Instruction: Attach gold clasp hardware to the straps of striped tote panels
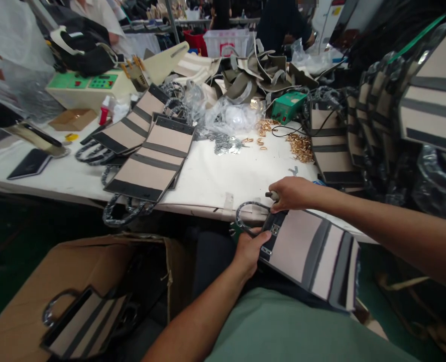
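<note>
A beige handbag panel [298,236] with dark stripes and a plastic-wrapped loop handle [245,208] rests across my lap, against the table's front edge. My left hand [248,251] grips its dark end, the thumb pressed beside small metal fittings [274,230]. Above the panel's upper corner, my right hand [293,193] is closed around a small tool [271,195]; only a short dark end shows, so its kind is unclear. Near the right hand, a small metal piece [294,171] lies on the white table.
More striped panels [151,161] lie at the left table edge, others [332,146] at right. Gold hardware [300,147], silver plates [226,145] and a green box [289,106] sit mid-table. A cardboard box [76,261] holding a panel stands lower left. People are behind.
</note>
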`<state>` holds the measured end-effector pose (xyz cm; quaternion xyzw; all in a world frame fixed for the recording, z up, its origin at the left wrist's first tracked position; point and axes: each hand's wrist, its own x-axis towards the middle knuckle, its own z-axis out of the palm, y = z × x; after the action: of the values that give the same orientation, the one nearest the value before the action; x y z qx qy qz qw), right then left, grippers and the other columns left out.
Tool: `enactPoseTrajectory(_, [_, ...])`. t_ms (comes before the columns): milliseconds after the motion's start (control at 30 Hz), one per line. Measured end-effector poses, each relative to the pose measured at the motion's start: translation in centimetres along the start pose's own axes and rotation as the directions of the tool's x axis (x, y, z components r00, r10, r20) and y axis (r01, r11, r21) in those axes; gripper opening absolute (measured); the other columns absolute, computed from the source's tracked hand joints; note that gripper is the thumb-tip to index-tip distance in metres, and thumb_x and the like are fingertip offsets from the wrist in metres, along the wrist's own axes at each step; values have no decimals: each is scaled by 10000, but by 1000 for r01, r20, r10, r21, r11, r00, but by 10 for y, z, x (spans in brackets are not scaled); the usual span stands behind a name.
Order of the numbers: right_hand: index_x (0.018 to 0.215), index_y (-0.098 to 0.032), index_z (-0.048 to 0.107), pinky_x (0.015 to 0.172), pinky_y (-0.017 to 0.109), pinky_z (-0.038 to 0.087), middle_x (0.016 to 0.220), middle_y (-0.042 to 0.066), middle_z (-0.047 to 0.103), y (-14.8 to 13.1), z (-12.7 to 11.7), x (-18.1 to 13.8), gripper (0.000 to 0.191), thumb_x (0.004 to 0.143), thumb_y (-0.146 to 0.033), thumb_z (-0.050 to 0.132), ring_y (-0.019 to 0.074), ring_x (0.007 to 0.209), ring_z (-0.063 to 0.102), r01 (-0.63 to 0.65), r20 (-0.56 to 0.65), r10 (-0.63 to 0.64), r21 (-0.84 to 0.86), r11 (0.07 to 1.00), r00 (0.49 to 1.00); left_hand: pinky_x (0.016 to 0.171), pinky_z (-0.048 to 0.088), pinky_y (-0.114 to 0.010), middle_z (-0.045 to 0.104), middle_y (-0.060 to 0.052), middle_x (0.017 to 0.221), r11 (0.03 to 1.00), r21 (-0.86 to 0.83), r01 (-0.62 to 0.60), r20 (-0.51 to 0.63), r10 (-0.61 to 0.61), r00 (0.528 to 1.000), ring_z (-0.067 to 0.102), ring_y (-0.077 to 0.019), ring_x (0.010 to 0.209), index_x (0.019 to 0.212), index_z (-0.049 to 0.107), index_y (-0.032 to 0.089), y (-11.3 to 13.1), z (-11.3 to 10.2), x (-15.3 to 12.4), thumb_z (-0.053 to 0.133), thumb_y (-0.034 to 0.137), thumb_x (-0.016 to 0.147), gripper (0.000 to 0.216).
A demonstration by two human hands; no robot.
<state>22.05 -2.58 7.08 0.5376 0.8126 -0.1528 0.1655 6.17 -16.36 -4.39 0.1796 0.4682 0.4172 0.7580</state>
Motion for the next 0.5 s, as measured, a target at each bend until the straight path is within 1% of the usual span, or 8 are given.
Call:
enactPoseTrajectory(67, [976,-228,747,604,296,361,939,103,757,8,2,8,440,705,-573,783,276,839,680,-29,0,29,24,999,1000,573,478,-264,740,-66,695,1000,-7,-8,-51,8,999,630,-153,566,806,767,98,5,4,7,915,376,568,395])
enactPoseTrajectory(133, [943,-228,737,604,296,359,934,94,755,17,5,11,425,735,-597,762,267,838,670,-79,-53,83,65,995,995,583,485,-266,730,-56,665,1000,-22,-16,-96,14,995,633,-152,562,738,740,113,9,10,11,903,343,554,336])
enactPoseTrajectory(200, [885,-228,715,609,299,363,882,72,741,24,9,6,356,789,-570,735,247,809,651,-96,-199,131,178,979,971,588,489,-266,722,-50,646,999,-33,-16,-128,12,992,632,-151,555,701,720,125,10,14,13,881,322,558,292])
enactPoseTrajectory(267, [863,-227,692,622,297,392,825,41,713,24,12,-10,303,820,-524,739,211,752,625,1,-397,180,415,910,900,584,491,-268,724,-55,644,999,-29,-14,-150,9,989,634,-154,551,694,719,125,11,18,13,862,312,568,267])
enactPoseTrajectory(333, [878,-229,672,610,293,426,766,12,675,17,17,-30,298,827,-507,765,174,667,594,209,-525,266,679,704,808,581,494,-270,730,-65,651,1000,-23,-16,-166,12,986,638,-158,552,685,723,119,11,21,12,853,303,568,254])
enactPoseTrajectory(400, [845,-236,629,545,284,428,676,-20,609,4,23,-49,313,837,-513,776,145,563,542,426,-552,378,826,369,743,582,498,-273,732,-69,651,1000,-25,-12,-174,8,985,641,-161,553,673,725,116,12,23,11,855,292,557,248])
enactPoseTrajectory(467, [750,-238,548,465,264,384,590,-50,507,-11,34,-60,356,858,-498,766,122,484,472,589,-538,454,807,34,711,586,504,-278,728,-66,642,999,-37,0,-187,-7,982,644,-165,552,659,719,119,15,25,11,869,279,534,252])
enactPoseTrajectory(500, [710,-235,507,441,254,362,572,-58,467,-18,40,-62,389,862,-486,763,114,465,446,640,-530,476,762,-96,702,588,506,-281,725,-63,635,999,-43,8,-193,-16,981,645,-167,551,655,716,121,16,26,12,878,275,523,260])
